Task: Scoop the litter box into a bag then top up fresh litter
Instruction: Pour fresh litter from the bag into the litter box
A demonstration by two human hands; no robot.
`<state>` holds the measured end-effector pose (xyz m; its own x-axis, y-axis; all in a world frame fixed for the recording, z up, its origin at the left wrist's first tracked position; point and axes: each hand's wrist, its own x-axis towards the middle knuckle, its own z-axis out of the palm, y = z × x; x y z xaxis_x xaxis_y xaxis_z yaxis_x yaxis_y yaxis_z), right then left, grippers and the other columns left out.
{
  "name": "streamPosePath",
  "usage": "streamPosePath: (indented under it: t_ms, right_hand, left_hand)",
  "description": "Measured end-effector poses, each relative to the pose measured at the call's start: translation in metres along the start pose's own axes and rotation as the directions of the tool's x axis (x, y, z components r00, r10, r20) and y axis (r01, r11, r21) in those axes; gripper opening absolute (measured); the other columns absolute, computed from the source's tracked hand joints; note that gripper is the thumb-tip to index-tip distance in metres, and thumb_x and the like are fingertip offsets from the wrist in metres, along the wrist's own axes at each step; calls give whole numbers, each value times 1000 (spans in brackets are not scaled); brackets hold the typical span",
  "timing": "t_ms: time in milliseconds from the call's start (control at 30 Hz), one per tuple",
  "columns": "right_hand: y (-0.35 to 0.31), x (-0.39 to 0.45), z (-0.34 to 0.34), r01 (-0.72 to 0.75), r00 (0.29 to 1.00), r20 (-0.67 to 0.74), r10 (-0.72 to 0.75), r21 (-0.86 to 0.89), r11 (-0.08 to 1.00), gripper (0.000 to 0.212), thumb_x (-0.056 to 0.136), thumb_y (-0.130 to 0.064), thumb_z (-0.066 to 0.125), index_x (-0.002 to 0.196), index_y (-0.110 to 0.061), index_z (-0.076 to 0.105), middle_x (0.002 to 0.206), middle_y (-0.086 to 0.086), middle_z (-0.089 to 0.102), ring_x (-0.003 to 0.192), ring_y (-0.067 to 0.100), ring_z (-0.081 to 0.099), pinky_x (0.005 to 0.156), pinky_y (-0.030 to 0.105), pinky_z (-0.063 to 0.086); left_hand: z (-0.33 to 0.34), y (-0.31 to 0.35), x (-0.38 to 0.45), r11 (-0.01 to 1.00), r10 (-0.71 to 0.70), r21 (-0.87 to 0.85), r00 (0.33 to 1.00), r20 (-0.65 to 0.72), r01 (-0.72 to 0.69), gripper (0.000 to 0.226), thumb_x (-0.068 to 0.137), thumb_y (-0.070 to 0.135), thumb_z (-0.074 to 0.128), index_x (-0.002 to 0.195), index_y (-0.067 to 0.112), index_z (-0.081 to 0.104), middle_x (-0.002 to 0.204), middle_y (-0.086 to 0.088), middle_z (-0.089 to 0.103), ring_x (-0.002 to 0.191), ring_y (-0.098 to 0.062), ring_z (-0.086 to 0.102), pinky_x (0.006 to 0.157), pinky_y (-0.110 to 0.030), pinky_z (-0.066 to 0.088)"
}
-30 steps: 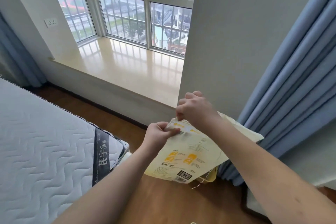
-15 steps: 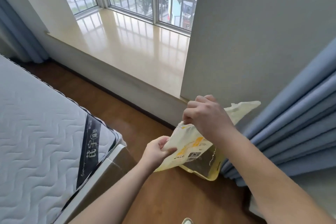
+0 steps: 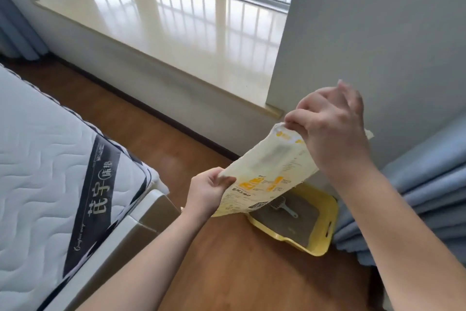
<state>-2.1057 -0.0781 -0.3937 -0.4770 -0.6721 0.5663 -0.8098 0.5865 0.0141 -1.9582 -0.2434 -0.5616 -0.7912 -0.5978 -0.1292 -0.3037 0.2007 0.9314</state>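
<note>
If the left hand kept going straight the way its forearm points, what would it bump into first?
Probably the litter bag it already pinches: the left hand points up and right into the bag's lower edge. Beyond the bag lies the yellow litter box, though depth is unclear from this one view.

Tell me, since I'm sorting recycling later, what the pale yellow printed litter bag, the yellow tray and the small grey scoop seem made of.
The pale yellow printed litter bag looks like matte woven plastic or coated paper: it bends limply and its edges seem frayed. The yellow tray appears to be smooth moulded plastic, with rounded rims and a slot handle. The small grey scoop is probably plastic too, though too small to confirm.
</note>
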Motion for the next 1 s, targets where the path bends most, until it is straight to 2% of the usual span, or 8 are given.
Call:
streamPosePath:
  t_ms: [133,233,300,400,567,700,833,1000]
  right_hand:
    - [-23,-37,49,-70,995,67,80,-133,989,14,78,-20,78,90,-19,72,111,4,65,129,30,39,119,42,0]
    - [-48,-67,90,-103,981,144,132,-193,976,17,76,-18,77,92,-18,70,133,11,55,142,31,20,119,42,-7]
    - [-60,-84,119,-3,977,208,35,-152,988,15,76,-17,76,90,-19,70,120,8,61,136,31,34,119,43,-6]
    - [-69,-105,162,85,970,233,-63,-87,993,10,78,-21,74,87,-21,70,92,3,61,106,28,53,120,42,4]
    - [-82,-137,217,140,982,143,-127,-86,986,15,72,-8,68,72,-23,65,71,-1,56,84,26,54,115,40,16]
    - [-80,-147,253,112,992,54,-111,-27,993,21,67,-12,79,60,-27,67,60,-7,57,70,23,52,91,33,27]
    - [-77,-152,277,83,996,27,-84,32,996,22,67,-17,84,58,-30,68,59,-11,58,66,19,50,82,31,28]
    - [-77,-152,280,85,996,-9,-84,86,993,18,72,-22,82,60,-30,70,60,-12,60,62,16,43,76,30,27]
  left_hand:
    - [8,-44,9,995,72,79,997,-31,-69,24,83,33,73,65,21,64,61,3,62,59,-7,49,58,-32,42]
    - [17,-76,15,978,130,173,990,-51,-119,30,84,31,74,58,31,58,57,9,60,56,-6,49,56,-30,40]
    - [22,-93,19,959,178,238,981,-73,-156,35,84,31,73,56,35,53,56,10,57,56,-7,48,54,-29,37]
    - [27,-116,25,928,250,304,965,-76,-216,30,85,32,72,61,35,55,58,12,57,58,-7,51,53,-29,36]
    - [43,-145,27,898,330,333,941,-75,-288,20,85,33,71,68,24,65,58,11,58,59,-8,52,54,-29,39]
    - [51,-175,38,892,361,322,929,-86,-317,21,84,39,68,74,21,72,62,6,66,62,-13,58,57,-36,47]
    - [54,-193,44,895,368,304,926,-83,-328,22,84,41,68,78,20,73,66,3,69,66,-16,64,60,-42,50]
    - [50,-197,44,883,398,310,912,-97,-352,30,80,53,63,89,26,73,75,10,71,72,-9,66,63,-42,54]
